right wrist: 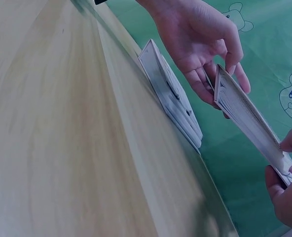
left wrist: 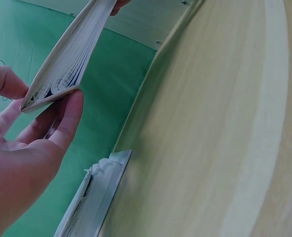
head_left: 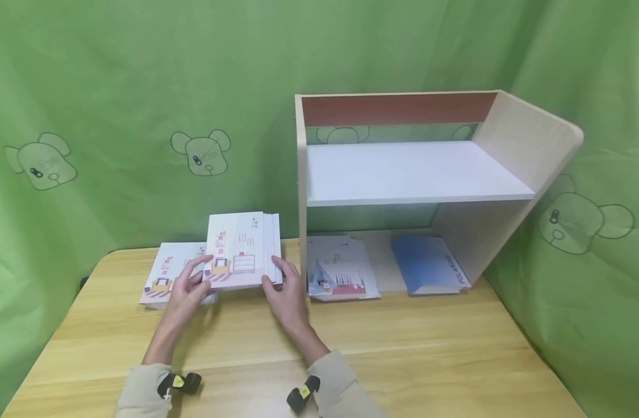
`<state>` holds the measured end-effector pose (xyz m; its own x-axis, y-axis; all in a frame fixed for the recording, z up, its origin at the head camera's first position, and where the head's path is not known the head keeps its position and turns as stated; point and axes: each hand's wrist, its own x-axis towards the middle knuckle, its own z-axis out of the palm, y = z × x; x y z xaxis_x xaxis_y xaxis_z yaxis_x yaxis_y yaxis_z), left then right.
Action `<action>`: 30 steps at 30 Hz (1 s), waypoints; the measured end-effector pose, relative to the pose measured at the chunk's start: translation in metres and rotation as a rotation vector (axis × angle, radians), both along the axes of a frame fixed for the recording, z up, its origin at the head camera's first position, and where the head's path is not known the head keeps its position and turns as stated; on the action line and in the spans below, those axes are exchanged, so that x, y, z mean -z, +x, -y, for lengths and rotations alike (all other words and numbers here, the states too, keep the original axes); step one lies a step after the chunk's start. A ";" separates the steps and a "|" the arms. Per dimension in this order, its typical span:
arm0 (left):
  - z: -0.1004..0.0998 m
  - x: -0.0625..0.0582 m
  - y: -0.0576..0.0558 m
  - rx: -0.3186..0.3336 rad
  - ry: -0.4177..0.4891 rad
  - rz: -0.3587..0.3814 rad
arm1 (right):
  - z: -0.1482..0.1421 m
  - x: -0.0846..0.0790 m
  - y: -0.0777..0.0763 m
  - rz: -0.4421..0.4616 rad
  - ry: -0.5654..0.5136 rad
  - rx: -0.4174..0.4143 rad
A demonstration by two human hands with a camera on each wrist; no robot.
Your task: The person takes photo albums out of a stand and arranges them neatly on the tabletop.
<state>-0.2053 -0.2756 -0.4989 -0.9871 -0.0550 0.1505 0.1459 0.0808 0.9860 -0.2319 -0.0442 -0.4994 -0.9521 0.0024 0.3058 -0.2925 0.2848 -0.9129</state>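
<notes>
A white book (head_left: 241,247) with a drawn bedroom on its cover is held up above the table by both hands. My left hand (head_left: 188,284) pinches its left edge, thumb on the cover side and fingers underneath. On the opposite edge, the right hand (head_left: 288,293) grips with thumb and fingers. Page edges of the book (left wrist: 69,59) fan out slightly in the left wrist view, between its two covers. A second white book (head_left: 168,270) with a similar drawing lies on the table, partly behind the left hand and the held book.
Right of the hands stands a wooden shelf unit (head_left: 418,171) with a white upper board. In its lower level lie a white illustrated book (head_left: 342,267) and a blue book marked POLAROID (head_left: 429,264). A green curtain (head_left: 141,87) hangs behind the wooden table (head_left: 235,348).
</notes>
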 end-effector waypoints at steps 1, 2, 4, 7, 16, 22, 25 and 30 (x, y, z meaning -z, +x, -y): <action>0.000 0.001 0.000 0.000 -0.003 0.005 | 0.000 0.001 0.000 0.001 0.004 0.001; 0.000 0.002 0.000 0.000 -0.005 0.009 | 0.000 0.001 0.000 0.004 0.008 0.002; 0.000 0.003 -0.001 -0.001 -0.006 0.018 | 0.000 0.001 0.001 0.008 0.013 0.001; 0.000 0.004 -0.001 -0.002 -0.006 0.036 | 0.000 0.002 0.001 0.010 0.014 0.001; 0.000 0.006 0.001 0.001 -0.055 0.114 | -0.001 0.006 0.000 0.044 0.025 0.003; 0.000 0.009 0.000 0.007 -0.049 0.155 | -0.001 0.011 0.000 0.048 0.033 0.000; -0.001 0.011 0.000 0.021 -0.034 0.158 | -0.002 0.012 0.000 0.052 0.026 0.000; -0.002 0.013 -0.002 0.023 -0.018 0.180 | -0.001 0.016 -0.002 0.058 0.036 0.005</action>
